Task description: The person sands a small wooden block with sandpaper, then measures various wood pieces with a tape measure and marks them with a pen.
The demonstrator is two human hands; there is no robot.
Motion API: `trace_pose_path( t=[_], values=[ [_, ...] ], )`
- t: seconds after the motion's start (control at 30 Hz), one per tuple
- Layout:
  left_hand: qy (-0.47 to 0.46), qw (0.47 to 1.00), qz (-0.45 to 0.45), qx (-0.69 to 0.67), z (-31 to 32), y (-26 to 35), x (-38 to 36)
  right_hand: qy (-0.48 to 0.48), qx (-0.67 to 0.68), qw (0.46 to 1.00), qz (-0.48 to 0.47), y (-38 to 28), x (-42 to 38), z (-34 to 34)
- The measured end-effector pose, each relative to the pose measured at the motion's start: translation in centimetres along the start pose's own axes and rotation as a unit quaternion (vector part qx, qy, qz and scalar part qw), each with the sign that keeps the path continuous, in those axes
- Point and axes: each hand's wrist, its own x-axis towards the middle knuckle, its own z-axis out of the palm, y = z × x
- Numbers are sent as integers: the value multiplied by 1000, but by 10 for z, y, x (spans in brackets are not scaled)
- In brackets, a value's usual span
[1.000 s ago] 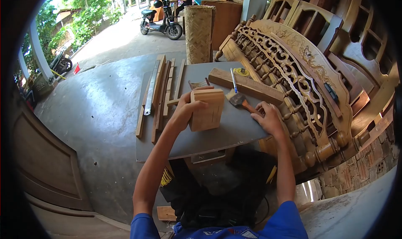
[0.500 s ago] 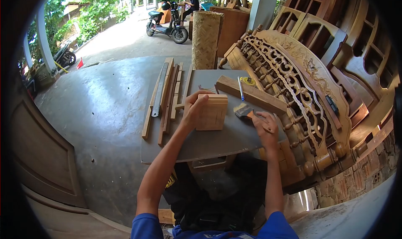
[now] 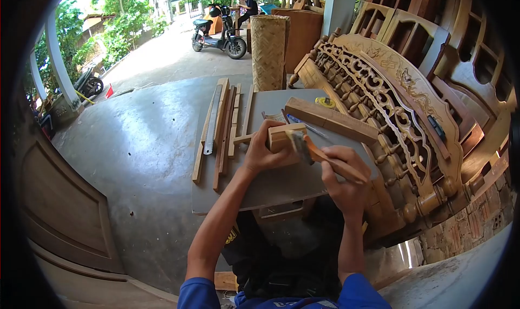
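Over the grey table [image 3: 233, 198], my left hand [image 3: 265, 152] is wrapped round a light wooden block [image 3: 278, 138], its narrow end tilted up. My right hand [image 3: 346, 173] holds a brush [image 3: 319, 154] by its wooden handle. The brush's bristles meet the right side of the block's upper end. Behind them a blue pen [image 3: 294, 119] lies beside a thick wooden beam [image 3: 330, 119], and a yellow tape measure [image 3: 325, 101] is just past the beam.
Wooden strips [image 3: 222, 141] and a metal ruler [image 3: 213, 126] lie on the table's left part. Carved wooden panels [image 3: 390, 108] lean at the right. A woven roll [image 3: 268, 54] stands behind the table. Farther back are a scooter [image 3: 219, 38] and a seated person [image 3: 248, 8].
The brush in my right hand has moved left and up against the block. My left hand has turned the block so its narrow end faces up. The pen now lies beside the beam.
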Motion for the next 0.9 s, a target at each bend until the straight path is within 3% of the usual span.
trace_pose_path(
  t=[0.07,0.1,0.2,0.3,0.4,0.43,0.53,0.67,0.77,0.83,0.87,0.9],
  values=[
    [-5,1000,-10,4,0,3,-1,-42,64,997,28,15,6,15],
    [-7,1000,-13,7,-1,4,0,-59,114,987,93,21,3,24],
    [-17,1000,-5,5,-4,1,1,-133,131,974,126,22,5,16],
    [-41,998,-40,-2,-6,-1,1,-32,77,993,84,17,18,14],
    [-5,1000,-5,24,-3,0,1,-196,62,978,-32,29,24,20],
    [8,1000,4,23,-3,-6,2,-232,97,967,26,22,22,21],
    [-21,998,-52,-11,-2,-7,1,-183,145,970,71,13,27,23],
    [15,998,-56,5,0,-11,1,16,49,987,150,45,42,28],
    [11,999,-45,11,3,-10,3,38,-107,989,95,31,54,31],
    [-6,1000,-3,-6,1,-17,4,-94,102,980,142,12,39,46],
    [-17,1000,15,-16,-1,-20,1,-152,121,973,124,4,32,51],
    [-29,999,-36,-20,-4,-19,0,-210,139,962,104,-1,26,55]
  ],
)
